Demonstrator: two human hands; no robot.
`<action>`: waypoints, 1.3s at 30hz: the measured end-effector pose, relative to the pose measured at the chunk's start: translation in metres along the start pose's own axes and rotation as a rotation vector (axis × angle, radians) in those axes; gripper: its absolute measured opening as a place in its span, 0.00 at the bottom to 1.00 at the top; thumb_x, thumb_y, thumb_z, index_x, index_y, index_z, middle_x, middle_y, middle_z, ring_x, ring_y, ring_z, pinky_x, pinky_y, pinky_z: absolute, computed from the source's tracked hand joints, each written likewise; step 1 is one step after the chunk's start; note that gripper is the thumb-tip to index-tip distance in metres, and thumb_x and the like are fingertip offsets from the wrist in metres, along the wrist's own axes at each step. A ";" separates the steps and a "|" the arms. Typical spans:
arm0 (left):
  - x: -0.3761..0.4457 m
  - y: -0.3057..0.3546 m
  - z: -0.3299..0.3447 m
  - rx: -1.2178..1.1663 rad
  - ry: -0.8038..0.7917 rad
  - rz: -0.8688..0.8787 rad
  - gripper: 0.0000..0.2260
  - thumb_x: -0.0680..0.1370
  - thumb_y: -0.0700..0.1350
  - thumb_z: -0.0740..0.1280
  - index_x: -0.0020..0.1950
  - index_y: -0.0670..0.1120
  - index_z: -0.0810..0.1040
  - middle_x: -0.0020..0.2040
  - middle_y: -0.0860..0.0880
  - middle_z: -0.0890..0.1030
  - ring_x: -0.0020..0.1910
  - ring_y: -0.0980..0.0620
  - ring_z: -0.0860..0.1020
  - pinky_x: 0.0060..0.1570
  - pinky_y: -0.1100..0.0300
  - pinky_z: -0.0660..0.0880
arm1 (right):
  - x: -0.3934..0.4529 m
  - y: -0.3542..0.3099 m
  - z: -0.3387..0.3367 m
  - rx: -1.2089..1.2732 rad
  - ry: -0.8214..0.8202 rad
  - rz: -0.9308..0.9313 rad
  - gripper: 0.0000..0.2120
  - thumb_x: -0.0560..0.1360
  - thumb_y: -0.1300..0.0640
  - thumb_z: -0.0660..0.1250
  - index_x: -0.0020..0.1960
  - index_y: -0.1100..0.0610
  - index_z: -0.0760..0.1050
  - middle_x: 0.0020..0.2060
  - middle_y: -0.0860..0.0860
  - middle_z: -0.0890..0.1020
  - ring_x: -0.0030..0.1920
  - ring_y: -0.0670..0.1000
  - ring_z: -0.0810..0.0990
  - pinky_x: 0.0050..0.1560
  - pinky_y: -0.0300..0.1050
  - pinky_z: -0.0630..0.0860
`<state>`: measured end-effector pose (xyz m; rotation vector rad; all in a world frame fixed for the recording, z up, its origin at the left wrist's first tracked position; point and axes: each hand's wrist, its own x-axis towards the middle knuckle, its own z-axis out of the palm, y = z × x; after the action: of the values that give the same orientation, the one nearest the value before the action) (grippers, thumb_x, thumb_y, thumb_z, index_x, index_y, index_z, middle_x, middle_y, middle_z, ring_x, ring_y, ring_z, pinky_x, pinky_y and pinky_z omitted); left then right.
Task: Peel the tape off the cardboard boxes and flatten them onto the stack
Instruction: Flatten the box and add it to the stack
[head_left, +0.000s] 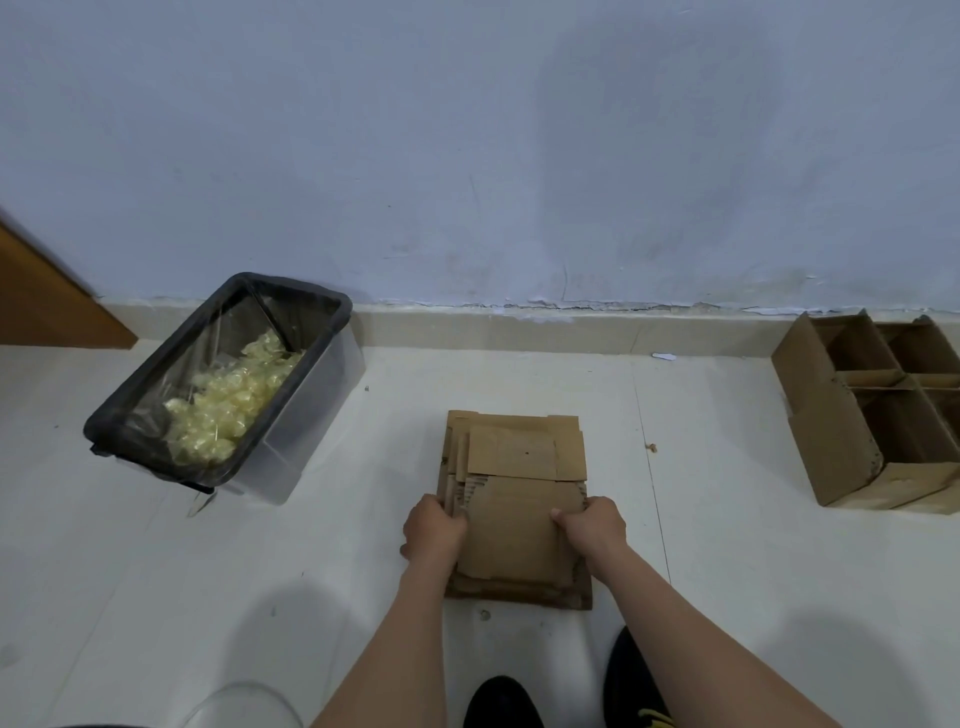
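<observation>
A stack of flattened brown cardboard lies on the white floor in front of me. The top flattened box sits on its near half. My left hand grips the left edge of that top piece, fingers curled under it. My right hand grips its right edge, with the thumb on top. An open cardboard box with dividers stands at the right by the wall.
A clear bin with a black liner stands at the left and holds crumpled yellowish tape. A wooden door edge is at the far left. My black shoes are just below the stack. The wall runs behind everything.
</observation>
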<state>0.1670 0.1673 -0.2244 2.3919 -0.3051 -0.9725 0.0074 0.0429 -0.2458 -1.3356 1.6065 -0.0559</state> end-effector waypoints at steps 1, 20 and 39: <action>0.002 0.000 0.000 -0.038 -0.019 -0.013 0.19 0.80 0.52 0.69 0.66 0.42 0.76 0.61 0.44 0.81 0.59 0.43 0.78 0.62 0.46 0.76 | 0.000 0.000 -0.002 0.011 -0.005 0.000 0.20 0.74 0.52 0.74 0.60 0.62 0.76 0.56 0.57 0.81 0.56 0.60 0.80 0.58 0.57 0.79; 0.009 -0.011 -0.002 -0.417 -0.071 -0.079 0.10 0.79 0.46 0.71 0.48 0.40 0.75 0.54 0.35 0.81 0.51 0.39 0.80 0.55 0.41 0.79 | -0.007 0.006 -0.055 0.459 -0.155 0.078 0.13 0.79 0.64 0.67 0.62 0.64 0.73 0.52 0.59 0.81 0.50 0.59 0.81 0.56 0.56 0.79; 0.002 -0.002 -0.011 -0.413 0.124 -0.015 0.11 0.82 0.43 0.66 0.43 0.43 0.84 0.44 0.46 0.84 0.46 0.45 0.79 0.49 0.53 0.77 | -0.012 0.007 -0.097 0.733 -0.086 0.018 0.12 0.81 0.65 0.64 0.64 0.60 0.74 0.56 0.58 0.82 0.56 0.59 0.81 0.61 0.56 0.77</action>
<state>0.1766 0.1728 -0.2204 2.0645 -0.0339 -0.7990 -0.0663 0.0043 -0.1942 -0.7385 1.3297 -0.5185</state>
